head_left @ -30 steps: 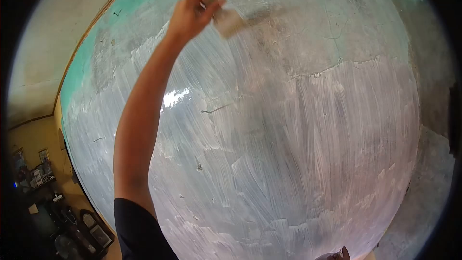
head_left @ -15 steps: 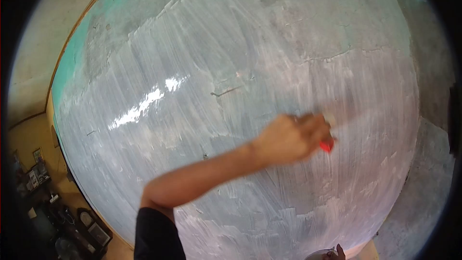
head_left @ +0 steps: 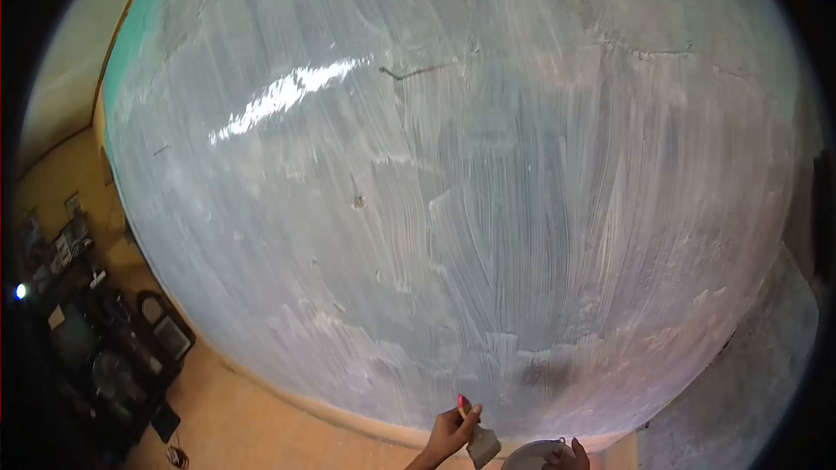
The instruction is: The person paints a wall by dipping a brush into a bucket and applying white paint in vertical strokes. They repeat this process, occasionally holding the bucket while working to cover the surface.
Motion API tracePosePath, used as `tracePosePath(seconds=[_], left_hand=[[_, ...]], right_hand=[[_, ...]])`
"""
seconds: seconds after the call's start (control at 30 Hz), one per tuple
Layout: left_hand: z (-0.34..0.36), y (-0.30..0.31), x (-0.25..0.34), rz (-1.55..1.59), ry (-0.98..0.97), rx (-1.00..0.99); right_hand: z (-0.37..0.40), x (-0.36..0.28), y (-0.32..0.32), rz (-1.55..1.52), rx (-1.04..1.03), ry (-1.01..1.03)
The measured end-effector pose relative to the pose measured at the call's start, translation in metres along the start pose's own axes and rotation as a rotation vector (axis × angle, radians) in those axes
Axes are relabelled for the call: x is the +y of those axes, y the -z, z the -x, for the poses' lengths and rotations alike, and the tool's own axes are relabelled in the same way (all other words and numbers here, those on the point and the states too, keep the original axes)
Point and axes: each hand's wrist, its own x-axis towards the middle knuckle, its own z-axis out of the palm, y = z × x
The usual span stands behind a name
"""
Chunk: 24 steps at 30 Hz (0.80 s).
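My left hand [head_left: 448,435] is at the bottom middle of the head view, fingers closed round the handle of a paintbrush. The red tip of the handle points up, and the wide pale bristles of the paintbrush [head_left: 483,448] hang down beside a light-coloured bucket [head_left: 521,454]. My right hand [head_left: 570,456] is at the right side of the bucket's rim, its fingers curled there; the lower part of hand and bucket is cut off by the frame. In front stands a wall [head_left: 522,235] with streaky, whitish wet-looking brush strokes.
A bent nail or hook [head_left: 405,75] sticks out of the wall, with a small hole [head_left: 358,202] lower down. At left, a dark shelf unit [head_left: 104,339] holds various objects. An orange-brown floor [head_left: 235,418] runs along the wall's foot. Grey wall [head_left: 740,392] continues at right.
My left hand has come down from the middle of the wall to beside the bucket, still holding the paintbrush. The view has tilted downward, showing more of the bucket and the floor.
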Motion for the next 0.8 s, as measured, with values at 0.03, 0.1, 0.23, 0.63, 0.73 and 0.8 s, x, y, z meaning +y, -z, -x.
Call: tracePosePath(seconds=[0.03, 0.1, 0.23, 0.63, 0.73, 0.8], left_hand=[[0.008, 0.001, -0.007, 0.103, 0.132, -0.034], [0.02, 0.002, -0.015, 0.211, 0.273, -0.056], [0.021, -0.007, 0.01, 0.428, 0.348, 0.077], [0.012, -0.007, 0.104, 0.671, 0.025, 0.014], [0.009, -0.015, 0.111, 0.659, -0.04, 0.022], [0.005, -0.018, 0.117, 0.536, -0.071, -0.031]], right_hand=[[0.0, -0.004, 0.0, 0.012, 0.014, -0.022], [-0.002, -0.011, -0.003, 0.127, 0.027, -0.004], [-0.003, -0.034, -0.008, 0.269, 0.069, -0.039], [-0.007, -0.092, -0.027, 0.05, -0.291, -0.155], [-0.009, -0.1, -0.039, 0.041, -0.275, -0.172], [-0.011, -0.106, -0.047, 0.101, -0.386, -0.204]])
